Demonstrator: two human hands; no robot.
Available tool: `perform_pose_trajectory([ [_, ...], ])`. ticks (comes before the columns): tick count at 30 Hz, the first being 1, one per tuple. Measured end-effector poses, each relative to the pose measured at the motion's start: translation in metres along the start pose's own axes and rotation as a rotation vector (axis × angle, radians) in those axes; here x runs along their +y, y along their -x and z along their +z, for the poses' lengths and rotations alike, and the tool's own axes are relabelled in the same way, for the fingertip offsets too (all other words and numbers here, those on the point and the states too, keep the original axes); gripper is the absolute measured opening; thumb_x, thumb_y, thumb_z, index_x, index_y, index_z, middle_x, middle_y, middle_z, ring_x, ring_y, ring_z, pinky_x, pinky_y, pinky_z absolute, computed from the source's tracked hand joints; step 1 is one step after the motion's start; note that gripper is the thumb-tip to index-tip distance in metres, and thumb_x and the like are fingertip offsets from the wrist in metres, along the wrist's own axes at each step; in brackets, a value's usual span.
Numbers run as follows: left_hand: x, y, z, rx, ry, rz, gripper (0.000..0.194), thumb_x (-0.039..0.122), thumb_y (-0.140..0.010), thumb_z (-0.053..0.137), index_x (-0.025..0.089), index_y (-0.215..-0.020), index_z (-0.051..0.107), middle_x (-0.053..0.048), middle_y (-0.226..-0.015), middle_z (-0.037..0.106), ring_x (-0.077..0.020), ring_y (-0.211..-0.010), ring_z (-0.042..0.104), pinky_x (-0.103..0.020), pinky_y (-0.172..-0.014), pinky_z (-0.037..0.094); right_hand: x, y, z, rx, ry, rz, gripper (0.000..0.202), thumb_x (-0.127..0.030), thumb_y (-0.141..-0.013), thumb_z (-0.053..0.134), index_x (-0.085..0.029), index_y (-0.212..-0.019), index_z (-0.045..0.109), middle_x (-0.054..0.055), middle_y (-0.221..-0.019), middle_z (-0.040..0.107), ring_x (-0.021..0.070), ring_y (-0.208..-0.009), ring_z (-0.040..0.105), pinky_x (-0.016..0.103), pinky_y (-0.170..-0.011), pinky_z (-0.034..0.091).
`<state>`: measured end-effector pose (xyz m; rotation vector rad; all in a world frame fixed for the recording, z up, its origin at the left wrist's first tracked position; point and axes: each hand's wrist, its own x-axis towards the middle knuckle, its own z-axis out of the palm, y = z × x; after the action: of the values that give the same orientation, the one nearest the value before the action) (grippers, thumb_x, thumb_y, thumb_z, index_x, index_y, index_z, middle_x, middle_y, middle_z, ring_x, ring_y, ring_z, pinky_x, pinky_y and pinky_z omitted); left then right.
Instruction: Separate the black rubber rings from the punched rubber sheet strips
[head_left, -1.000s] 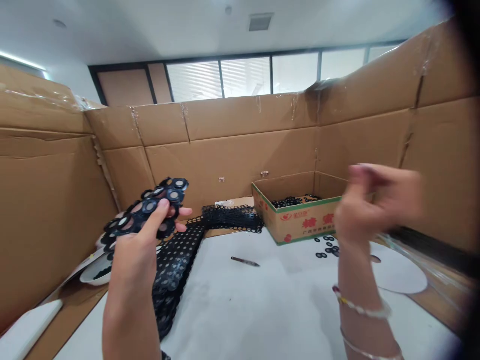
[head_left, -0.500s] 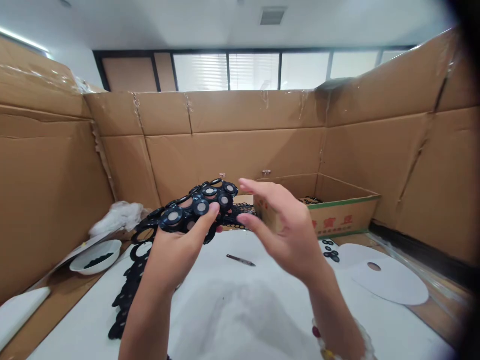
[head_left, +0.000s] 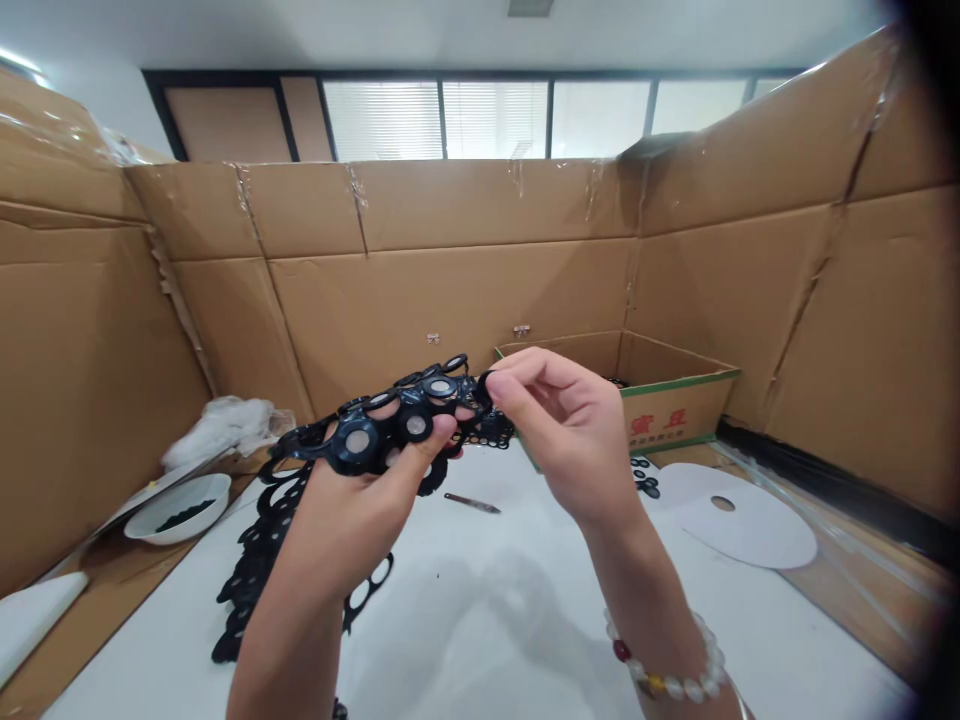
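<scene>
A linked sheet of black rings with pale round centres (head_left: 358, 440) drapes over my left hand (head_left: 375, 500), whose thumb presses on its front. My right hand (head_left: 570, 430) pinches the sheet's upper right end between thumb and index finger. Part of the black sheet hangs down to the white table at the left of my left forearm, and a loop of it shows right of that forearm. Below the hands, a thin dark pointed tool (head_left: 471, 503) lies on the white table (head_left: 480, 620).
A cardboard box with green edges (head_left: 675, 410) stands behind my right hand. Several black pieces (head_left: 645, 480) lie beside a white disc with a hole (head_left: 750, 520). At the left are a white bowl (head_left: 214, 510) with black bits and crumpled plastic (head_left: 225, 430). Cardboard walls surround the table.
My right hand has closed its thumb and index finger on the sheet's right end, where it was open and apart before. The view has shifted slightly.
</scene>
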<state>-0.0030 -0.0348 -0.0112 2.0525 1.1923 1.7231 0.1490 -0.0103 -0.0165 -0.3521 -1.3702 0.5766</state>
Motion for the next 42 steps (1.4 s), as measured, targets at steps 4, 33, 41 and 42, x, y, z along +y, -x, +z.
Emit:
perform_pose_trajectory([
  [4, 0.002, 0.001, 0.004, -0.016, -0.093, -0.033, 0.016, 0.037, -0.088, 0.063, 0.026, -0.089, 0.074, 0.001, -0.096, 0.078, -0.0215, -0.093, 0.071, -0.033, -0.084, 0.057, 0.013, -0.004, 0.003, 0.046, -0.348, 0.223, 0.019, -0.025, -0.086, 0.066, -0.02, -0.069, 0.06, -0.004, -0.07, 0.061, 0.0082, -0.065, 0.057, 0.021, -0.067, 0.05],
  [33, -0.027, -0.013, 0.034, -0.15, -0.214, 0.005, 0.031, 0.034, -0.092, 0.046, 0.027, -0.101, 0.075, -0.004, -0.103, 0.077, -0.0277, -0.106, 0.069, -0.04, -0.094, 0.051, 0.06, -0.022, -0.021, 0.024, -0.706, 0.998, 0.025, -0.01, -0.095, 0.051, -0.021, -0.078, 0.066, -0.001, -0.073, 0.067, 0.0113, -0.068, 0.064, 0.025, -0.07, 0.058],
  [41, -0.032, -0.013, 0.039, -0.194, -0.133, -0.035, 0.029, 0.03, -0.092, 0.047, 0.025, -0.104, 0.074, -0.004, -0.099, 0.077, -0.0257, -0.1, 0.069, -0.041, -0.1, 0.048, 0.056, -0.025, -0.02, 0.101, -0.745, 1.088, 0.026, -0.01, -0.095, 0.05, -0.019, -0.072, 0.059, -0.003, -0.064, 0.063, 0.0105, -0.055, 0.059, 0.024, -0.059, 0.053],
  [42, -0.032, -0.013, 0.041, -0.202, -0.127, -0.053, 0.029, 0.03, -0.092, 0.048, 0.025, -0.103, 0.074, -0.004, -0.099, 0.077, -0.0255, -0.098, 0.07, -0.042, -0.099, 0.048, 0.053, -0.024, -0.02, 0.121, -0.755, 1.11, 0.028, -0.01, -0.096, 0.048, -0.019, -0.072, 0.058, -0.003, -0.063, 0.063, 0.0101, -0.054, 0.058, 0.023, -0.058, 0.051],
])
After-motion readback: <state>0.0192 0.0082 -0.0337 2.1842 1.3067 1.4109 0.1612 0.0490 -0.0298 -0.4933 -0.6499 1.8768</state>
